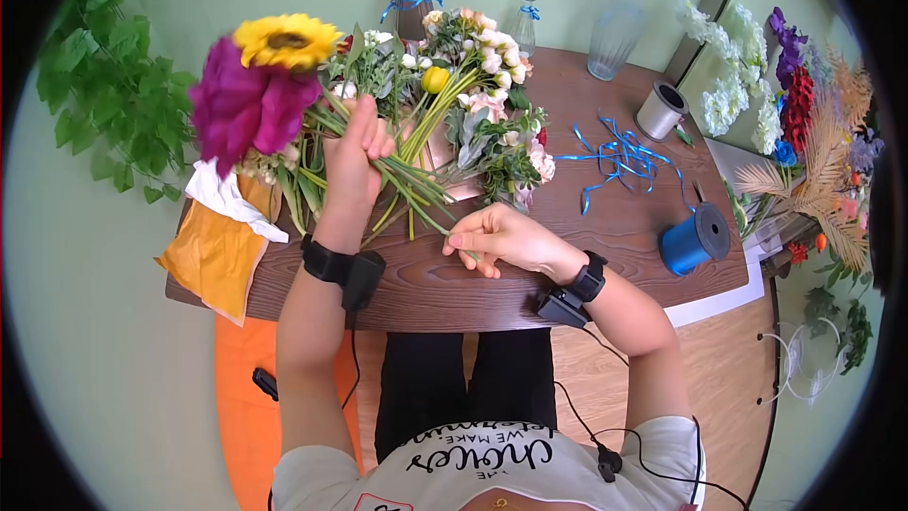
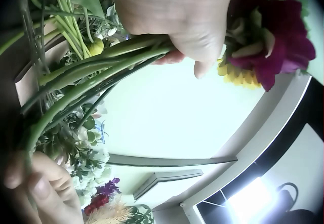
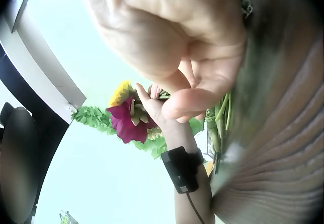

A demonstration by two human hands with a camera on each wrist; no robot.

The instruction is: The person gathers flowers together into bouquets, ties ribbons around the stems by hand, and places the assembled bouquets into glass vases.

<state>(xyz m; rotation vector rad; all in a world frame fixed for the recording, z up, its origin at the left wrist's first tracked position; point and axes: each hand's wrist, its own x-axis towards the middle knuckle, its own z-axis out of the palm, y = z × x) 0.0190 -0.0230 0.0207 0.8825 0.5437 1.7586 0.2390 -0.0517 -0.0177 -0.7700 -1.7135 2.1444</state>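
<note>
My left hand (image 1: pixel 352 163) grips a bunch of green flower stems (image 1: pixel 413 180) below the blooms. A yellow sunflower (image 1: pixel 287 41) and a large magenta flower (image 1: pixel 253 106) top the bunch, leaning left. Down at the lower ends of the stems, the thumb and fingers of my right hand (image 1: pixel 506 239) pinch one stem. In the left wrist view the stems (image 2: pixel 96 72) fan out from the left fist toward the right fingers (image 2: pixel 48 191). The right wrist view shows the magenta flower (image 3: pixel 126 121) beyond the right hand (image 3: pixel 202 57), whose own grip is partly hidden there.
More flowers (image 1: pixel 492 104) lie across the back of the table (image 1: pixel 605 208). Tangled blue ribbon (image 1: pixel 619 156), a blue ribbon spool (image 1: pixel 695 239), a silver spool (image 1: pixel 661 111) and a clear vase (image 1: pixel 613 38) stand right. A brown vase (image 1: pixel 410 0) is behind; orange paper (image 1: pixel 216 251) lies left.
</note>
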